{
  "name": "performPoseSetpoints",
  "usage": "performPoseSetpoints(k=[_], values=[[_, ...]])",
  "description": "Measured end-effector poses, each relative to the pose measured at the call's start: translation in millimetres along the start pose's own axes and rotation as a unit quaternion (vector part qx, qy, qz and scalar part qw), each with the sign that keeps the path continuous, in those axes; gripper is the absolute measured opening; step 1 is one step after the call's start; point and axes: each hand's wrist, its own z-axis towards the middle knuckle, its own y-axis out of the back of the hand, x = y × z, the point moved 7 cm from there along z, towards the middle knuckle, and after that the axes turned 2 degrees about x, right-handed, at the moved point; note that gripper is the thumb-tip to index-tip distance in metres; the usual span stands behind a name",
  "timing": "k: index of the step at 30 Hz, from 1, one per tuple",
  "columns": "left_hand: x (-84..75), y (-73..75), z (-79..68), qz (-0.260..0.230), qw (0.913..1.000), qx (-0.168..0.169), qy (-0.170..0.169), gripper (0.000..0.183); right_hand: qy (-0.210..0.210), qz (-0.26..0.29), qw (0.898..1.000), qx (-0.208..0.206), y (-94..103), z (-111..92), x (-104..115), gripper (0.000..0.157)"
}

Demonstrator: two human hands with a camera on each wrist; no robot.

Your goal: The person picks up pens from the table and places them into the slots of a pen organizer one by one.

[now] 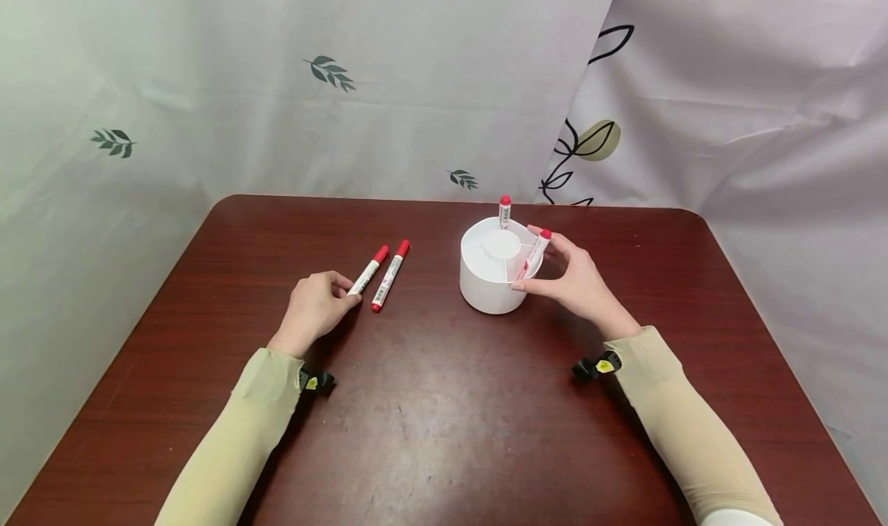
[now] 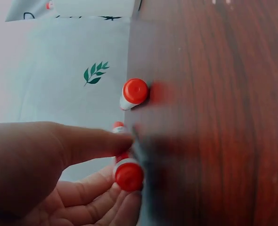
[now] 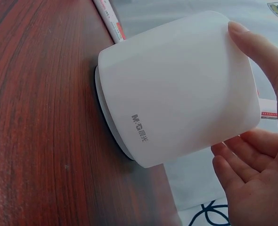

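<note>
My left hand (image 1: 314,310) pinches the lower end of a red-capped white marker (image 1: 369,274) between thumb and fingers, low over the table. Just right of it lies a second red-capped marker (image 1: 391,277), apart from the hand. My right hand (image 1: 581,288) grips a round white pen holder (image 1: 489,295) at its right side, thumb at the front rim and fingers behind. Inside the divided holder, one marker (image 1: 504,213) stands at the back and another marker (image 1: 537,250) leans right between my thumb and fingers. The holder's printed side (image 3: 176,99) shows in the right wrist view.
The dark red-brown table (image 1: 430,410) has rounded far corners. Behind it hangs a pale curtain (image 1: 388,117) with leaf prints, close to the far edge. Black wrist cameras (image 1: 317,381) are strapped at both sleeves.
</note>
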Motion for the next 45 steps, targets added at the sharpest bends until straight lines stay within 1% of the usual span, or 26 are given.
performPoseSetpoints(k=[6, 12, 15, 19, 21, 26, 29, 31, 33, 36, 38, 40, 43, 45], values=[[-2.6, 14.3, 0.2, -0.033, 0.9973, -0.061, -0.026, 0.021, -0.008, -0.007, 1.000, -0.001, -0.3, -1.1, 2.5, 0.082], [-9.1, 28.8, 1.5, -0.071, 0.9889, -0.120, -0.052, 0.019, -0.003, 0.002, 1.000, -0.002, -0.3, -0.6, 1.1, 0.082], [-14.4, 34.0, 2.6, -0.087, 0.9838, -0.144, -0.062, 0.020, -0.004, 0.003, 1.000, -0.003, 0.2, 1.9, -8.5, 0.082], [-21.0, 39.6, 4.6, -0.105, 0.9783, -0.168, -0.061, 0.024, -0.011, -0.003, 1.000, -0.003, 0.3, 6.8, -27.1, 0.085], [-25.6, 42.7, 5.4, -0.119, 0.9738, -0.183, -0.064, 0.026, -0.010, -0.006, 1.000, -0.002, 0.5, 8.6, -32.5, 0.085], [-42.4, 48.0, 6.1, -0.176, 0.9565, -0.216, -0.086, 0.027, -0.005, -0.002, 1.000, -0.003, 1.7, 8.6, -32.5, 0.084], [-53.5, 49.2, 6.2, -0.203, 0.9474, -0.227, -0.100, 0.026, -0.006, 0.012, 1.000, 0.002, 1.2, 6.6, -23.7, 0.084], [-61.5, 50.5, 6.3, -0.227, 0.9397, -0.231, -0.110, 0.027, -0.001, 0.024, 1.000, 0.005, 0.7, 4.8, -15.3, 0.084], [-70.7, 52.3, 6.0, -0.261, 0.9297, -0.230, -0.122, 0.027, 0.004, 0.032, 0.999, 0.008, 0.0, 3.3, -7.2, 0.083], [-91.2, 58.8, 0.6, -0.320, 0.9098, -0.221, -0.145, 0.027, 0.008, 0.035, 0.999, 0.008, -0.3, 2.0, -1.8, 0.083], [-106.6, 63.6, -5.2, -0.351, 0.8973, -0.216, -0.158, 0.028, 0.013, 0.034, 0.999, 0.009, -0.2, 3.6, -10.4, 0.084], [-121.5, 67.9, -10.7, -0.373, 0.8866, -0.213, -0.172, 0.029, 0.015, 0.032, 0.999, 0.005, 0.2, 5.5, -20.6, 0.084], [-136.3, 68.5, -13.7, -0.397, 0.8737, -0.209, -0.187, 0.029, 0.017, 0.023, 1.000, 0.002, 0.4, 8.3, -34.9, 0.085], [-143.4, 67.2, -13.3, -0.413, 0.8659, -0.203, -0.197, 0.029, 0.013, 0.023, 1.000, 0.001, -0.2, 7.2, -30.7, 0.085]])
